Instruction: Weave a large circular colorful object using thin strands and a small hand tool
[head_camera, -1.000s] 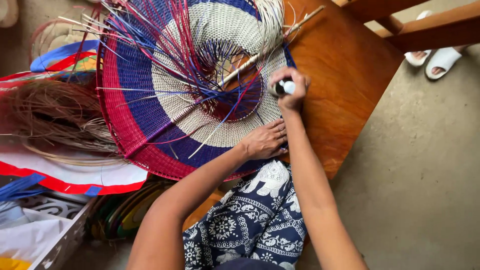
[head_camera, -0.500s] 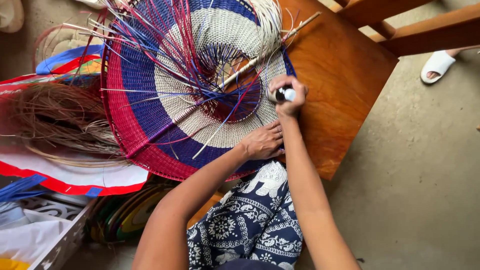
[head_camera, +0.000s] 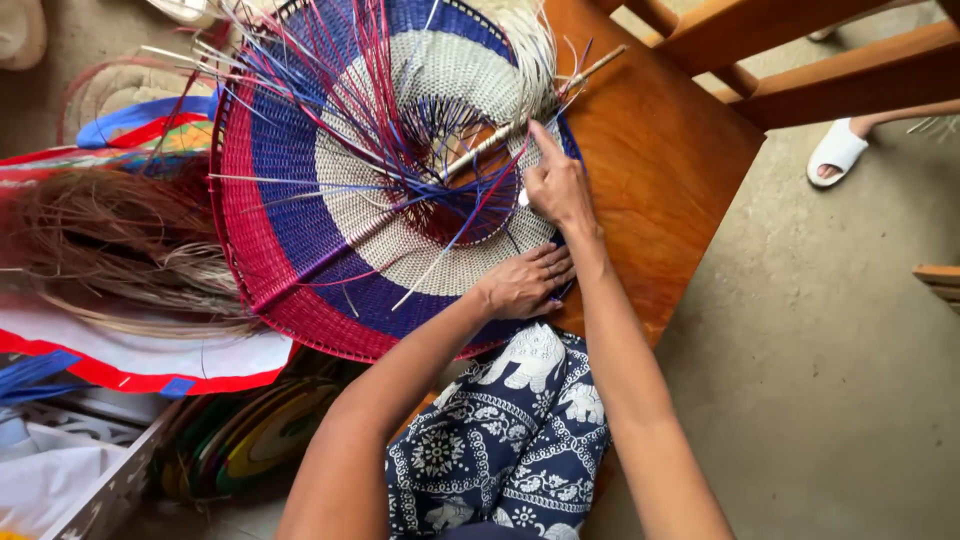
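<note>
Bare concrete floor (head_camera: 850, 330) all round, with a heavy wooden table (head_camera: 670, 170) slanting across the upper right and a white sandal (head_camera: 838, 150) on someone else's foot beyond it. To the left, a heap of brown loose fibre (head_camera: 110, 240) over a red, white and blue sheet (head_camera: 150, 360), and below that a stack of coloured finished discs (head_camera: 260, 440).

On the table edge, tipped toward the lap: a large round woven fan (head_camera: 300, 240) in rings of red, blue and cream, unwoven red and blue strands bristling from its open centre, a pale stick (head_camera: 530, 110) running through toward the upper right.

Left hand (head_camera: 525, 282) flat on the lower blue ring, fingers spread, pinning the fan rather than gripping it.

Right hand (head_camera: 555, 180) changed from a second ago: then bunched at the rim around a small white object, now shifted inward with the index finger stretched up along the cream band. Other fingers curled, a white sliver showing beneath; held or not, impossible to tell. Looks like a switch from tool work to pressing the weave by fingertip.
</note>
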